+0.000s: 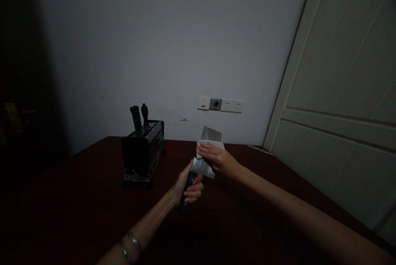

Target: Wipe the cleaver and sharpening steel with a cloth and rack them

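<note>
With my left hand (188, 186) closed round the cleaver's (212, 134) handle and my right hand (218, 158) holding the cloth (202, 167) against its blade, I'd best wipe spine-outward, fingers off the edge.

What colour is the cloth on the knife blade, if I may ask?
The cloth is white; head view.

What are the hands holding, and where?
The left hand holds a knife by its dark handle; the right hand holds a white cloth on the blade.
</note>
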`<action>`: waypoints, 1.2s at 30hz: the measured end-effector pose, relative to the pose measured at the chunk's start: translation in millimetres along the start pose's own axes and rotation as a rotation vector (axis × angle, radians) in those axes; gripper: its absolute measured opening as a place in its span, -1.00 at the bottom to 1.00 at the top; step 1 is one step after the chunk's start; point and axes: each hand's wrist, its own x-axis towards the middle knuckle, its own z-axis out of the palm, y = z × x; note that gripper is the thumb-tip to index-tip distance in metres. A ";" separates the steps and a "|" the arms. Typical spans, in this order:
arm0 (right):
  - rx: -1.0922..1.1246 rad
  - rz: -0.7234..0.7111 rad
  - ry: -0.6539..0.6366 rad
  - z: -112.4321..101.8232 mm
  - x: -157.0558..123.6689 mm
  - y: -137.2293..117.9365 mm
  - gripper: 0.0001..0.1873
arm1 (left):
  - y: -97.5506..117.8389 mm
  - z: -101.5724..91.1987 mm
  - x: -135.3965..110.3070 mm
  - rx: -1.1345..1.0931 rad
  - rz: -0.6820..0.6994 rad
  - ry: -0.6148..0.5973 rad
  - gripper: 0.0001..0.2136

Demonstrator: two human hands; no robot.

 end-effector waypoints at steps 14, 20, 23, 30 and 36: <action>0.066 -0.006 0.010 5.3 -5.4 -6.1 -0.50 | -2.1 -1.5 0.8 0.012 -0.004 -0.013 -0.44; 0.013 0.188 0.128 -10.5 13.0 33.7 -0.55 | -2.7 -1.2 1.0 -0.014 -0.010 0.003 -0.43; 0.020 0.183 0.125 -4.6 17.5 18.9 -0.57 | -2.6 -2.6 -0.1 -0.003 -0.007 0.025 -0.43; 0.078 0.031 0.034 0.2 10.6 -12.0 -0.49 | -2.1 -1.6 -0.5 0.033 -0.026 0.028 -0.42; 0.052 0.232 0.225 -1.6 21.3 11.8 -0.53 | -3.9 1.5 0.1 0.027 -0.027 0.008 -0.40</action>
